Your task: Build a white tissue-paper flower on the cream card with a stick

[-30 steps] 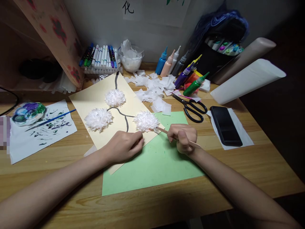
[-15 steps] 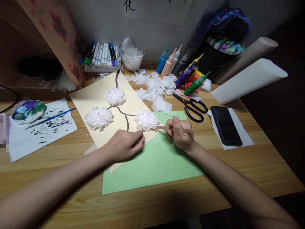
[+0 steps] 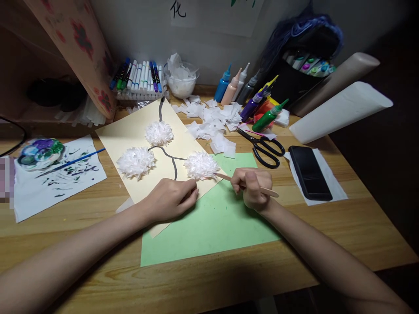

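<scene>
My right hand [image 3: 253, 187] is closed around a wooden craft stick [image 3: 269, 192]. The stick's far tip touches, or nearly touches, the lower right edge of a fluffy white paper flower [image 3: 201, 165]. My left hand [image 3: 175, 196] lies with curled fingers on the cream sheet [image 3: 183, 131], just below that flower; nothing shows in its fingers. Two more white paper flowers, the left one [image 3: 135, 162] and the upper one [image 3: 159, 133], sit on the sheet, with dark painted stems [image 3: 174, 168] between them. Beneath the cream sheet lies a green sheet [image 3: 212, 231].
Torn white tissue pieces [image 3: 214, 115] lie behind the sheet, near several paint bottles [image 3: 229, 87]. Black scissors [image 3: 266, 150] and a phone [image 3: 309, 172] are at right. A paint palette [image 3: 41, 152] and a blue brush [image 3: 77, 160] lie left. Markers [image 3: 140, 75] stand behind.
My right hand has shifted slightly right and down, and the craft stick now slants more. The left hand and the sheet stay in place.
</scene>
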Action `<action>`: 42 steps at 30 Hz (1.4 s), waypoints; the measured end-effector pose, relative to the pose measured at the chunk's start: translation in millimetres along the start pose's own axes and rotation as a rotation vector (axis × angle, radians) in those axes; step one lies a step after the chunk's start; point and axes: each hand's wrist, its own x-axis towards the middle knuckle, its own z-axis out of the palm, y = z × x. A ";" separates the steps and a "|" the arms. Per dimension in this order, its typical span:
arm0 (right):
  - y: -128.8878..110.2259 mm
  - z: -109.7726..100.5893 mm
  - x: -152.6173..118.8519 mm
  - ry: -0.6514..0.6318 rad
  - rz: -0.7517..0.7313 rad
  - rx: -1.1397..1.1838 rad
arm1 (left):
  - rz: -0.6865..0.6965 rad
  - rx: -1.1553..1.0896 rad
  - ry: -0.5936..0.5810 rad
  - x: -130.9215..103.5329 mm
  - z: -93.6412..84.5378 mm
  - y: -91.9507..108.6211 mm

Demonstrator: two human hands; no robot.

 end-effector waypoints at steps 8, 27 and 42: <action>2.8 5.2 3.4 -0.076 -0.045 -0.053 | 0.001 -0.001 -0.004 0.3 -1.4 0.4; 13.7 -33.7 23.3 0.233 0.264 -0.072 | 0.001 0.004 0.000 0.2 -2.3 1.3; 27.9 -37.0 23.0 0.071 0.103 -0.324 | -0.004 0.001 0.000 -0.1 -2.3 1.4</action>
